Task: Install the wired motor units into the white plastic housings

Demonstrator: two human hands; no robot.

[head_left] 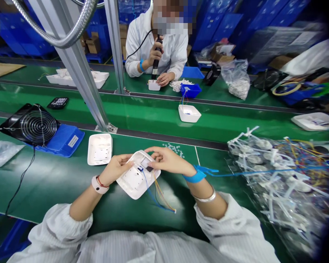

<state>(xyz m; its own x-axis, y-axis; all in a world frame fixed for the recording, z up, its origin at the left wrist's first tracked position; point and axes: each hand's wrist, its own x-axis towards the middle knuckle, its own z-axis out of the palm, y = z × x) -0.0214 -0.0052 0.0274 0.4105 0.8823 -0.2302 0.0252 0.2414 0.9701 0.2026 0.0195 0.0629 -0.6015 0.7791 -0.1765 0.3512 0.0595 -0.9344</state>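
Note:
My left hand [117,168] grips the left edge of a white plastic housing [131,181], which is tilted above the green bench. On its far right side, my right hand [164,159] has its fingers at a small dark part [149,167] inside the shell; whether they pinch it or only press on it is hard to see. Blue, yellow and black wires [160,195] trail from the housing to a small white connector. A second white housing [99,149] lies to the left of my left hand. Small white rings [175,148] are scattered just beyond my right hand.
A black fan [41,126] stands by a blue bin [68,140] on the left. Bagged wired parts [276,182] pile up at right. A metal post [79,73] rises ahead. Across the green conveyor [142,113], carrying a white housing [189,114], a co-worker [156,47] holds an electric screwdriver.

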